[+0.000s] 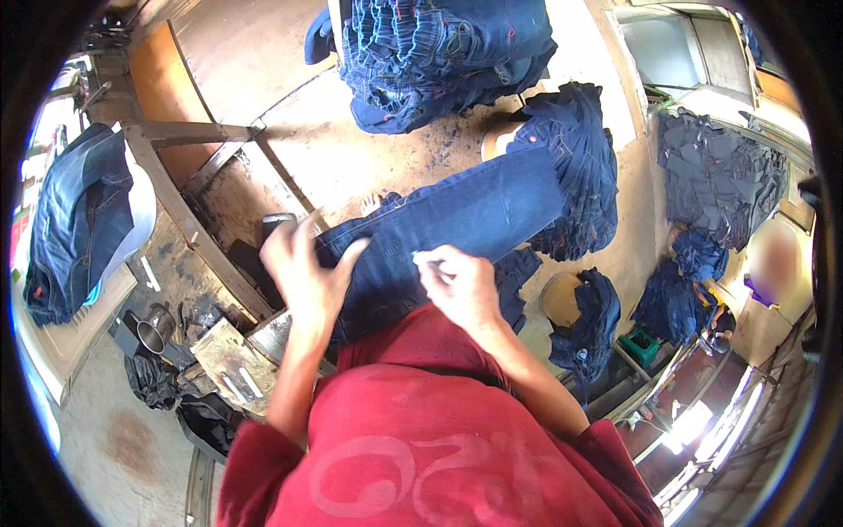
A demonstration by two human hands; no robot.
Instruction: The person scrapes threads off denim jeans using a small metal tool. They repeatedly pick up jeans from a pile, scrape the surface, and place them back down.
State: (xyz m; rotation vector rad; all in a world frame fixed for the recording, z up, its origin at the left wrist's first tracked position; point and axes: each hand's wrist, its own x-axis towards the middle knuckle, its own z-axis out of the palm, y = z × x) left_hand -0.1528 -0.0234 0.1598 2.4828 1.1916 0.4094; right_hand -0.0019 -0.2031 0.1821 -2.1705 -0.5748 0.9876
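A blue denim trouser leg lies stretched out in front of me, running from my waist toward the far right. My left hand is at its left end, fingers spread and slightly blurred, the thumb reaching over the denim. I cannot tell whether it touches the cloth. Over the middle of the leg, my right hand is closed in a pinch. A small white piece, chalk-like, shows at its fingertips. Faint pale marks show on the denim beyond that hand.
Stacked jeans rise at the far side, and another denim pile stands to their right. A wooden frame runs along my left. A metal mug stands on the left. Dark garments and a blurred person are at far right.
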